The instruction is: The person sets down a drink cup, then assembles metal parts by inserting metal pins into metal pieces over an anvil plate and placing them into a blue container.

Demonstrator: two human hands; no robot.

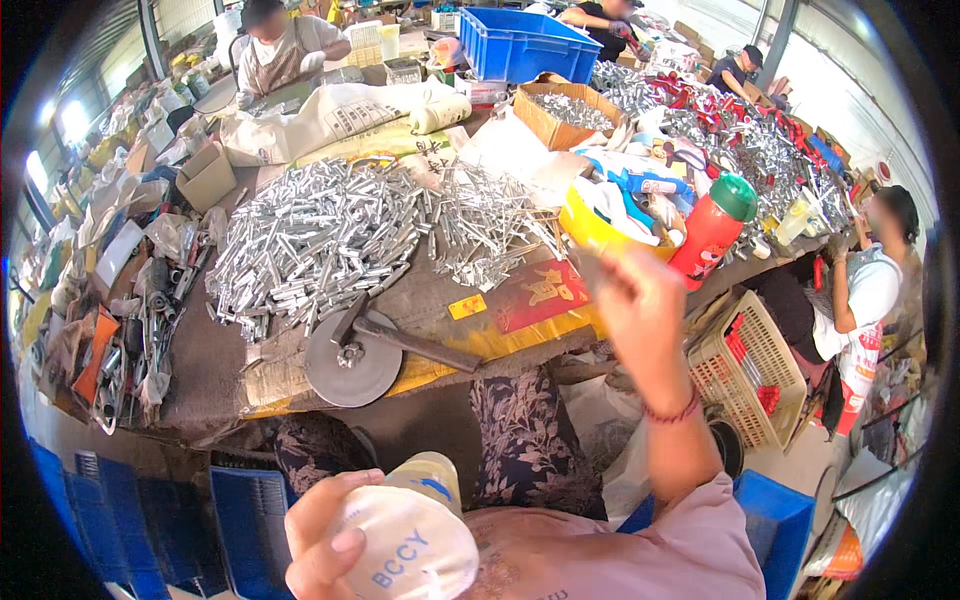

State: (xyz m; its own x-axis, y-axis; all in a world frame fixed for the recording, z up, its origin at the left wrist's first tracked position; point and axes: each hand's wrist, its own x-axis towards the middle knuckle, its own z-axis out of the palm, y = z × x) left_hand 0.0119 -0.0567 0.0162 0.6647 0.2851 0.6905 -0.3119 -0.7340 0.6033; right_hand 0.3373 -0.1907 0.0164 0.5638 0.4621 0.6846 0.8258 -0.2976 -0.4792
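Close to me, at the bottom of the head view, my left hand (325, 540) is wrapped round a cup (415, 545) with a round whitish end and a pale translucent side. My right hand (645, 315), with a dark red cord at its wrist, is raised over the table's front edge. Motion smears its fingers, so I cannot make out whether they hold anything. Just beyond them is a yellow tub (590, 222) packed with small items. A red bottle with a green cap (712, 232) stands at the hand's right.
A hammer (415, 343) lies across a grey round disc (352, 372) by the table edge. Behind it spreads a heap of short metal pieces (320, 235). A red envelope (538, 297) lies nearby. A cream crate (750, 365) stands at right. Several people work around the table.
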